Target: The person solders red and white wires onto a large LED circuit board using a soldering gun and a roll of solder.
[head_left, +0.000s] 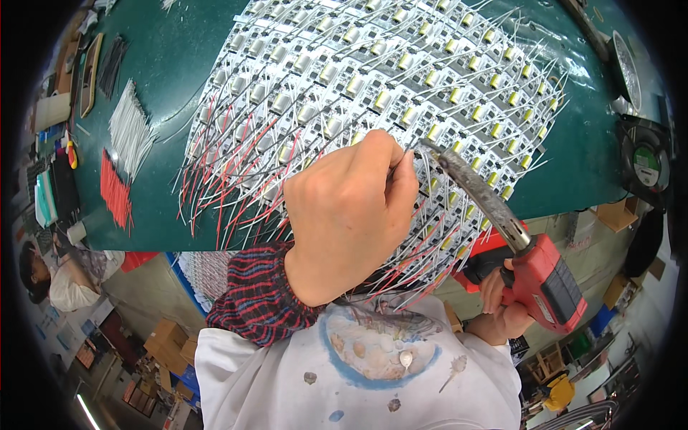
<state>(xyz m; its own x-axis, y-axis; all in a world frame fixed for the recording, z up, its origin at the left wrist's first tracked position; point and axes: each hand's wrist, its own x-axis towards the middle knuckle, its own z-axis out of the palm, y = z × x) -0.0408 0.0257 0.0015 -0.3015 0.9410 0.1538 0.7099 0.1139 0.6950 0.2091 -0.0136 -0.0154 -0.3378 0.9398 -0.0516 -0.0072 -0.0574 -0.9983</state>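
Note:
A large panel of white circuit boards (pixel 380 97) with rows of small silver and yellow parts lies on the green table. Over its near side my left hand (pixel 347 204) is closed in a pinch, thumb against the bent forefinger; whatever it grips is hidden. My right hand (pixel 505 315) is wrapped around the grip of a red and black soldering gun (pixel 548 283). The gun's long, dark-stained tip reaches up and left to the boards, just right of my left fingertips. Red, white and black wires (pixel 229 183) stick out from the panel's left and near edges.
On the table's left lie bundles of white wires (pixel 130 129), red wires (pixel 116 190) and black wires (pixel 112 66). A black fan (pixel 645 161) stands at the right edge. Another person (pixel 68 276) sits at far left. Cardboard boxes (pixel 168 344) stand on the floor.

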